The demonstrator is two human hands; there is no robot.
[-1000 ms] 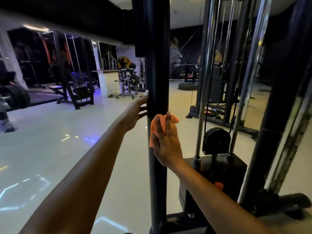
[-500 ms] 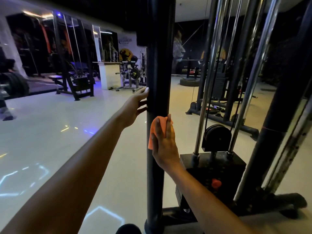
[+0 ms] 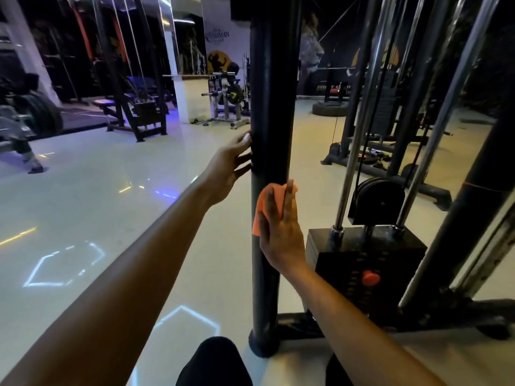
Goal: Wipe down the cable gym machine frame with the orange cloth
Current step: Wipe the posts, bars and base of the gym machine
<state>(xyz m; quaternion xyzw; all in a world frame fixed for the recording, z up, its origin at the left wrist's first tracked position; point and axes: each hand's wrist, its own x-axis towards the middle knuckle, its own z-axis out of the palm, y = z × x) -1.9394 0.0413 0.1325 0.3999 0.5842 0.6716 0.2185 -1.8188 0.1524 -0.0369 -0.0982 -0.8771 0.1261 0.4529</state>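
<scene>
Black frame post (image 3: 271, 107) upright, long axis running 12 to 6 o'clock at frame centre, foot on the pale floor (image 3: 111, 196). Orange cloth (image 3: 263, 207) flat against the post's near face, just below mid-height, pinned there under the right hand (image 3: 280, 229); fingers straight, pointing toward 12 o'clock, pressing not curling. Left hand (image 3: 230, 165) higher, at the post's 9 o'clock side, fingers extended and fingertips touching the post, holding nothing.

No containers in view. Weight stack (image 3: 365, 271) at 4 o'clock of the cloth, close beside the post, carrying an orange selector knob (image 3: 371, 277). Chrome guide rods (image 3: 359, 135) rising from the stack, tilted slightly toward 1 o'clock. Black pulley wheel (image 3: 377, 200) between the rods, above the stack. Benches and racks well apart at 10 o'clock. Nothing between hands and post.
</scene>
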